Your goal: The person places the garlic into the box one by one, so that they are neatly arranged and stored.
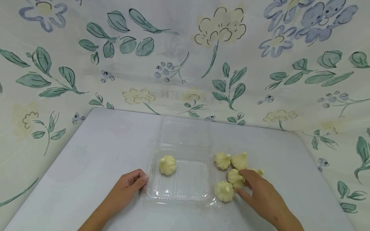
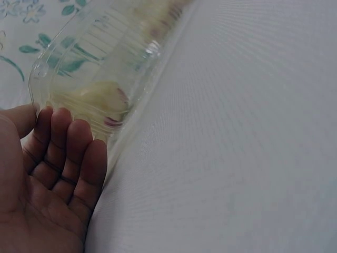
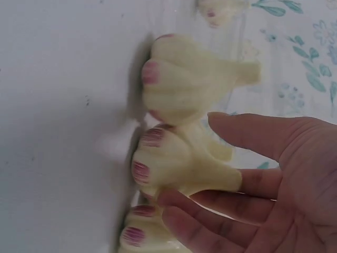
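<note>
A clear plastic container (image 1: 185, 179) lies on the table with its lid folded back, one garlic bulb (image 1: 167, 165) inside at its left. My left hand (image 1: 130, 184) pinches the container's left edge; the left wrist view shows the thumb and fingertips on either side of the clear rim (image 2: 39, 79). Several garlic bulbs cluster right of the container. Around one middle bulb (image 1: 236, 178) reaches my right hand (image 1: 264, 195). In the right wrist view, its fingers touch that bulb (image 3: 168, 161), with the thumb spread apart near the neighbouring bulb (image 3: 184, 79).
The lid (image 1: 185, 133) lies flat toward the back of the white table (image 1: 115, 141). Behind the table hangs a floral cloth (image 1: 185, 64), which also runs along both sides. Two bulbs stand behind the reached one, one in front, and another is partly hidden behind the right hand.
</note>
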{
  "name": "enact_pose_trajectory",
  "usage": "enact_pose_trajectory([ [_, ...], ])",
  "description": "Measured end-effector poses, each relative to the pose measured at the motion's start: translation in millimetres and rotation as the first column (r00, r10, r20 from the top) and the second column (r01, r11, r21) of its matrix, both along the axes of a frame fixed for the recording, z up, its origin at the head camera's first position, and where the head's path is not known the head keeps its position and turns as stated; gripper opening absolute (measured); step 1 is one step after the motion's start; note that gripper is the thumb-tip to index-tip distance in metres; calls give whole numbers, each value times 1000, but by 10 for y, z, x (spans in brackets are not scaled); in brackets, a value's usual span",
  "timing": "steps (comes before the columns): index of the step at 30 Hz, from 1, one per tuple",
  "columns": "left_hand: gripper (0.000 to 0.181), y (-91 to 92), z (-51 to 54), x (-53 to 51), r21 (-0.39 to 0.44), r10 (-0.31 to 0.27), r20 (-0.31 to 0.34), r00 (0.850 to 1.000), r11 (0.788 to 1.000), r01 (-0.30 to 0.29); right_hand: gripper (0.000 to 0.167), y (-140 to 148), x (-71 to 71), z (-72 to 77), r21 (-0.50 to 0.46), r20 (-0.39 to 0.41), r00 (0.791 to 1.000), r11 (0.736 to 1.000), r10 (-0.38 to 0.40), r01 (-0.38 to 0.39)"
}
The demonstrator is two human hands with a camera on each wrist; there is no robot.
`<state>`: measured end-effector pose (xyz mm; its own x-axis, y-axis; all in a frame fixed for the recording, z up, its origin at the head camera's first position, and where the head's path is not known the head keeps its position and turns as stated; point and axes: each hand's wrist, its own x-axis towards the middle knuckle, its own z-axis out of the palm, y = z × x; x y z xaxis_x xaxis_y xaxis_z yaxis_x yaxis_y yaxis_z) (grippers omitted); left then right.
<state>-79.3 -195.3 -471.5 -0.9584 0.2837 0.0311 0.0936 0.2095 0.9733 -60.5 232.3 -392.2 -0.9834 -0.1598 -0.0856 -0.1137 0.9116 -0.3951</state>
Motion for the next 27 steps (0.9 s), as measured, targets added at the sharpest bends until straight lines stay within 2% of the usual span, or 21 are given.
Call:
enact_pose_trajectory([
  [8, 25, -3, -19, -12, -8, -2, 6, 1000, 1000, 2, 57, 33, -67, -97, -39, 96, 995, 999, -17, 21],
  [27, 25, 4, 21, -2, -7, 2, -19, 1000, 1000, -2, 58, 84, -128, -162, -78, 111, 993, 996, -27, 36],
])
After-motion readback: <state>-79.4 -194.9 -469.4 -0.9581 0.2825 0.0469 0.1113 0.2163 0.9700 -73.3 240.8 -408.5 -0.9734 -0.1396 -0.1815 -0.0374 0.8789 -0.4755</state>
